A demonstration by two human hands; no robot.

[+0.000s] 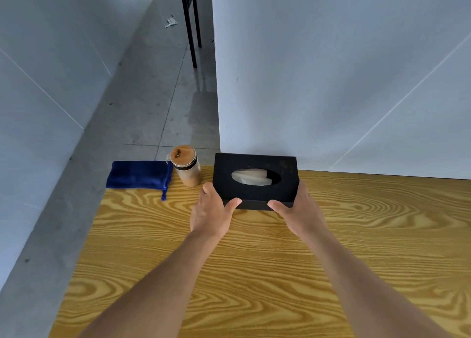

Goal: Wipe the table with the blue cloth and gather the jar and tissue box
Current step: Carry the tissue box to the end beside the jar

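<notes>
Wood-grain table (254,274), yellow-brown, running beneath both forearms and hands. Black tissue box (256,181) with white tissue in its oval slot, gripped at its two ends between the left hand (212,214) and right hand (298,210), thumbs on the near edge and fingers around the sides. Folded blue cloth (139,176) well left of the left hand at the table's far corner; wooden-lidded jar (186,165) upright between cloth and box, just beyond the left hand.
</notes>
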